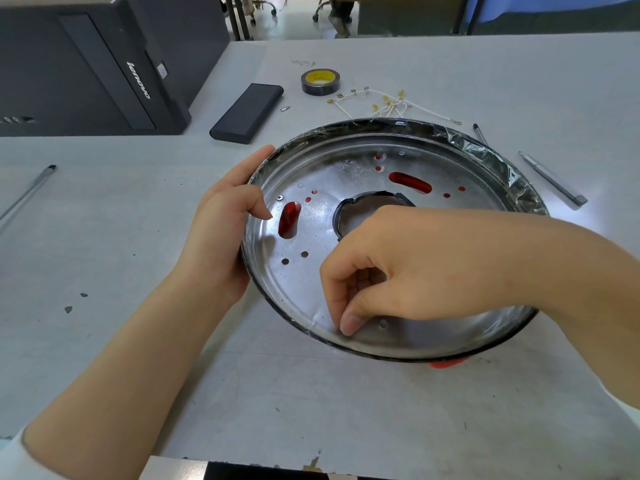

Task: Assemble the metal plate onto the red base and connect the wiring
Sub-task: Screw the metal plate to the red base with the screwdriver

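A round metal plate [311, 292] with a taped black rim lies on the red base [445, 364], which shows only through the plate's slots and as a sliver under the near edge. My left hand [221, 233] grips the plate's left rim, thumb inside the dish. My right hand [377, 271] hovers over the plate's near part with fingers curled, thumb tip pressing on the metal beside a small hole; whether it pinches anything is hidden. White wires with brass terminals [381, 103] lie loose on the table behind the plate.
A roll of black tape [320, 82] and a black case [247, 112] sit behind the plate. A small screw bit [285, 108] lies beside the case. A computer tower [86, 64] lies at the far left. Pens lie at left [27, 194] and right [552, 183].
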